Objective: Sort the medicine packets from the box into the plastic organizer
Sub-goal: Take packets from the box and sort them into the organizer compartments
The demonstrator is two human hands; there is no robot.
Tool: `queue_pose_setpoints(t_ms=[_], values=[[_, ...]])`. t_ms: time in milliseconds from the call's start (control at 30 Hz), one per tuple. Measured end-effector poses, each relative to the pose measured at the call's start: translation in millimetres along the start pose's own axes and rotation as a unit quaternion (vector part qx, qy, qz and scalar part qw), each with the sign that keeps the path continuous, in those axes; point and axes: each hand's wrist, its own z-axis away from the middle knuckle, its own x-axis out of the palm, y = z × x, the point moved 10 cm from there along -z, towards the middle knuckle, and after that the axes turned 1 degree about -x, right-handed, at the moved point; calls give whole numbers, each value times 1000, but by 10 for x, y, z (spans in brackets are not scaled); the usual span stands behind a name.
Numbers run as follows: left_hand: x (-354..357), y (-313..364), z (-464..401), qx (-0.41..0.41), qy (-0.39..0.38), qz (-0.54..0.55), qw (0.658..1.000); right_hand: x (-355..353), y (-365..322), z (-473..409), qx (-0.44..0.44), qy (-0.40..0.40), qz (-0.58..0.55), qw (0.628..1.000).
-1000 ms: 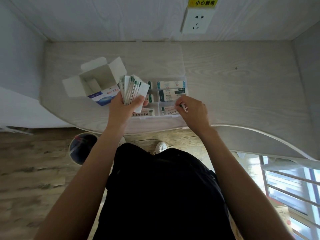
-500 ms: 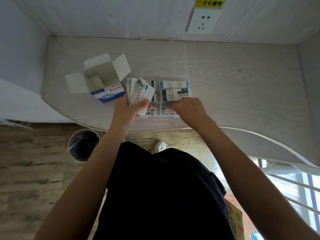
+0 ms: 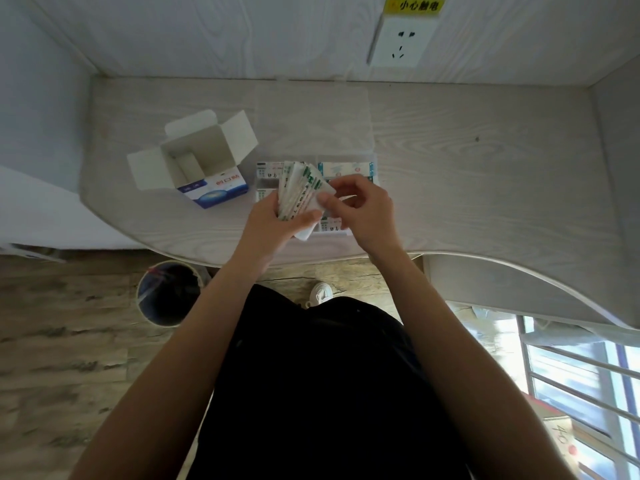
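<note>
My left hand (image 3: 268,225) grips a fanned stack of white and green medicine packets (image 3: 300,190) above the clear plastic organizer (image 3: 374,161). My right hand (image 3: 362,211) has come up against the stack, and its thumb and fingers pinch the front packet's right edge. Packets lie in the organizer's compartments, one with a blue edge (image 3: 346,168) at the back right. Both hands hide most of the organizer. The open white and blue box (image 3: 199,161) stands to the left with its flaps spread, and its inside looks bare.
The organizer's clear lid (image 3: 311,119) lies flat behind it on the pale wood desk (image 3: 485,174). A wall socket (image 3: 400,41) is on the back wall. Under the desk edge stands a round bin (image 3: 169,292) on the floor. A window railing is at the lower right.
My right hand left the organizer's front right compartment and rose leftward to the stack in my left hand, where it now pinches the front packet. The left hand stayed about where it was.
</note>
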Motion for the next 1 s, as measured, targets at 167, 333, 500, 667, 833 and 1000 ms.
queue_pose_setpoints(t_ms=[167,333,500,667,833,1000], values=[[73,34,24,-2,-25,38,999,-23,24,4,11,9,-49,999],[-70,8,-7,-6,26,60,998,-241,17,21,-11,93,-75,993],[-281,-54,-40,-18,102,73,992,-281,-35,147,-45,133,-140,980],[-171,51,-27,-1,78,69,995,-2,-33,170,-21,81,-114,990],[-54,148,1,27,49,82,995,83,43,164,31,64,-114,991],[-24,107,-1,-11,26,83,996,167,116,150,63,28,-135,988]])
